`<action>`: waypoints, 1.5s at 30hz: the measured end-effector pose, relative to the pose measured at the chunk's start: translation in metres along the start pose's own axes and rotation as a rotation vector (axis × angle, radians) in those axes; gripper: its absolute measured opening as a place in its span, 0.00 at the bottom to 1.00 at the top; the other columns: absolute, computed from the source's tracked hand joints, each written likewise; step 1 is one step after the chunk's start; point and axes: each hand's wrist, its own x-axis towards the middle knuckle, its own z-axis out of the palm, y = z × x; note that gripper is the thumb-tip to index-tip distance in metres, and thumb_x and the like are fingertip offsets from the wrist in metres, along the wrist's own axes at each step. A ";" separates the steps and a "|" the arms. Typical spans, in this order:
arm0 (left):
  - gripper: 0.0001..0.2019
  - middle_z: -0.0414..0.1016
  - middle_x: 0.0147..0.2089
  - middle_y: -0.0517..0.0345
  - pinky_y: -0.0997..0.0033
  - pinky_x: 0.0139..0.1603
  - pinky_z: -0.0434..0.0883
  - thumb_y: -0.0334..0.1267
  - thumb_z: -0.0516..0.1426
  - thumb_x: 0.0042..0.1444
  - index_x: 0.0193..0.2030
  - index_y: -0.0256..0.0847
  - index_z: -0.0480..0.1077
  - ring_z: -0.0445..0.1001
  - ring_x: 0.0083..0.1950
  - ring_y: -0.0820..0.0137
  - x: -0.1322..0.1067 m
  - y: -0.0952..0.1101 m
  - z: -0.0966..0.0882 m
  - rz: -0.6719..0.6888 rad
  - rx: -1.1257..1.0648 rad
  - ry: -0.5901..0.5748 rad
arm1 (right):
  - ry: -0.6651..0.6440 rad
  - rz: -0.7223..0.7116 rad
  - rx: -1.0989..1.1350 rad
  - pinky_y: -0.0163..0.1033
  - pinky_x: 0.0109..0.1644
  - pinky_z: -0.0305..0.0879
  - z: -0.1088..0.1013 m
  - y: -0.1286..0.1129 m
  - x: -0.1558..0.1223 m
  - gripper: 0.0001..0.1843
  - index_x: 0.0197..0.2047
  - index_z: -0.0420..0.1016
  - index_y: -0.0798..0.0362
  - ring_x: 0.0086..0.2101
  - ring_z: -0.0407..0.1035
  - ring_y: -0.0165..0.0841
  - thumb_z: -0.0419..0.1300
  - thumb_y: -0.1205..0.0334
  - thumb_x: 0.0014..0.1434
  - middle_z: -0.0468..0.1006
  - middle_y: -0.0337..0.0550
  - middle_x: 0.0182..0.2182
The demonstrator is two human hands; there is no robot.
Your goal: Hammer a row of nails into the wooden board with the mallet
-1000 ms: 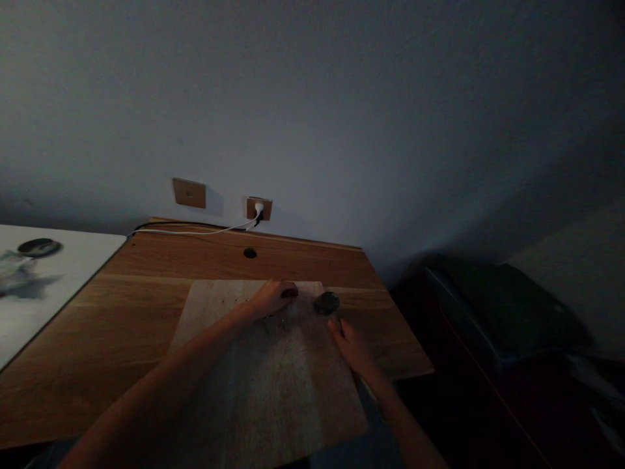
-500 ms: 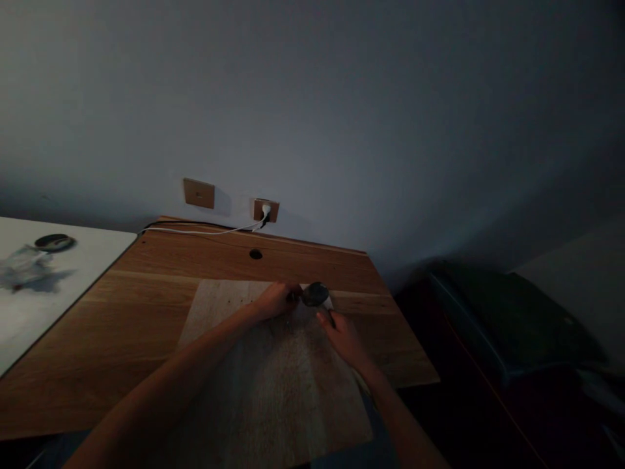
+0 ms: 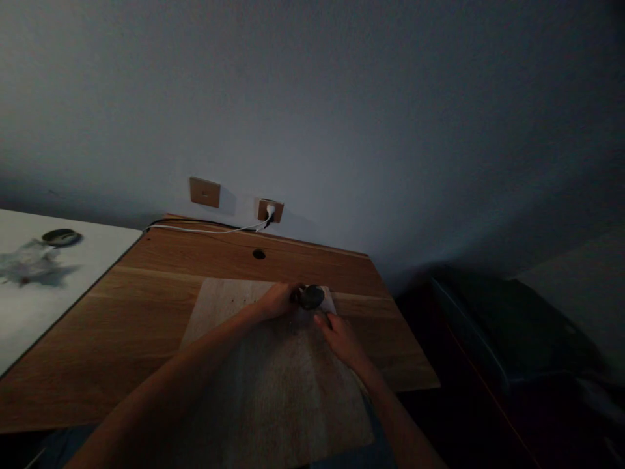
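My right hand (image 3: 340, 337) is wrapped round the handle of a dark, round-headed tool that looks like a large spoon (image 3: 312, 297). Its head points up and to the left, away from me. Just left of that head is my left hand (image 3: 279, 300), fingers curled closed around a small dark thing too dim to name. The thing seems to meet the edge of the round head, though I cannot tell if they touch. Below both hands lies a pale, worn wooden board (image 3: 273, 391), with a few small specks near its top.
The board rests on a brown wooden table (image 3: 137, 312) against a grey wall (image 3: 332, 117). A white tabletop (image 3: 29, 332) at left bears a crumpled clear bag (image 3: 32, 264) and a round dark dish (image 3: 62, 237). Cables (image 3: 205, 229) run to a wall socket (image 3: 270, 210).
The round head has shifted slightly left and down, closer to my left hand. My right hand keeps its grip, and the whole view has moved a little.
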 end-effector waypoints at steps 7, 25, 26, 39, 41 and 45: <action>0.20 0.81 0.38 0.57 0.69 0.41 0.70 0.24 0.61 0.47 0.49 0.39 0.76 0.78 0.38 0.64 0.000 -0.004 0.003 0.015 0.004 0.014 | 0.000 0.008 -0.017 0.37 0.37 0.57 0.003 0.000 0.000 0.19 0.32 0.73 0.52 0.39 0.77 0.42 0.52 0.51 0.71 0.82 0.51 0.34; 0.23 0.81 0.42 0.55 0.74 0.39 0.72 0.24 0.58 0.47 0.52 0.37 0.73 0.79 0.38 0.68 -0.003 0.003 -0.031 0.002 -0.018 -0.103 | -0.016 -0.032 0.095 0.37 0.35 0.59 0.007 0.009 -0.009 0.21 0.32 0.71 0.51 0.35 0.76 0.40 0.49 0.48 0.70 0.80 0.47 0.30; 0.20 0.81 0.41 0.54 0.73 0.40 0.71 0.25 0.58 0.48 0.50 0.37 0.73 0.78 0.39 0.68 -0.007 0.004 -0.040 0.024 0.022 -0.101 | -0.019 -0.038 0.108 0.37 0.35 0.59 0.008 0.012 -0.013 0.22 0.32 0.71 0.51 0.35 0.76 0.39 0.48 0.48 0.70 0.80 0.46 0.30; 0.06 0.74 0.35 0.55 0.70 0.33 0.65 0.26 0.59 0.47 0.31 0.40 0.71 0.72 0.33 0.67 -0.072 0.019 -0.085 -0.022 0.513 -0.349 | -0.036 -0.022 0.145 0.43 0.42 0.63 0.027 0.027 -0.031 0.22 0.34 0.71 0.50 0.41 0.77 0.45 0.47 0.44 0.68 0.82 0.52 0.35; 0.06 0.75 0.35 0.55 0.70 0.35 0.65 0.25 0.58 0.49 0.32 0.40 0.72 0.73 0.34 0.66 -0.067 0.022 -0.086 -0.012 0.492 -0.322 | -0.040 -0.018 0.136 0.43 0.41 0.63 0.027 0.026 -0.032 0.22 0.35 0.71 0.51 0.41 0.77 0.45 0.46 0.44 0.69 0.82 0.52 0.35; 0.11 0.78 0.39 0.53 0.72 0.37 0.67 0.23 0.57 0.50 0.39 0.38 0.74 0.76 0.38 0.66 -0.046 0.022 -0.078 -0.001 0.371 -0.228 | -0.052 -0.019 0.124 0.42 0.40 0.63 0.027 0.026 -0.033 0.23 0.36 0.73 0.51 0.39 0.77 0.44 0.47 0.45 0.70 0.82 0.51 0.35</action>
